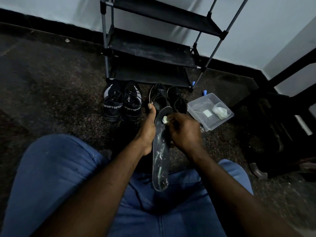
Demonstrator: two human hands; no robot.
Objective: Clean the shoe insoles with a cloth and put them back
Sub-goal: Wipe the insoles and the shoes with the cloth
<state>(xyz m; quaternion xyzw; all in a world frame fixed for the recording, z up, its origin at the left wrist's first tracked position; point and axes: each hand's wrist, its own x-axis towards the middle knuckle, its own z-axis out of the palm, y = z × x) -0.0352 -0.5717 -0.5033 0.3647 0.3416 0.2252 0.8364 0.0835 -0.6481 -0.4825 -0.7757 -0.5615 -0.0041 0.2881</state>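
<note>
A long dark insole (160,159) with pale smears runs from above my lap toward the shoes. My left hand (148,129) holds it along its left edge, thumb stretched forward. My right hand (183,130) pinches a small whitish cloth wad (165,119) against the insole near its far end. Behind the hands stands a plain black pair of shoes (168,98); a thin pale strip sticks up at its left side. A black pair marked SPORT (122,101) stands to its left.
A clear plastic container (207,106) holding a pale cloth lump (220,112) and a white square sits on the floor right of the shoes. A black shoe rack (153,53) stands against the wall behind them. Dark furniture fills the right side. The floor is dark and speckled.
</note>
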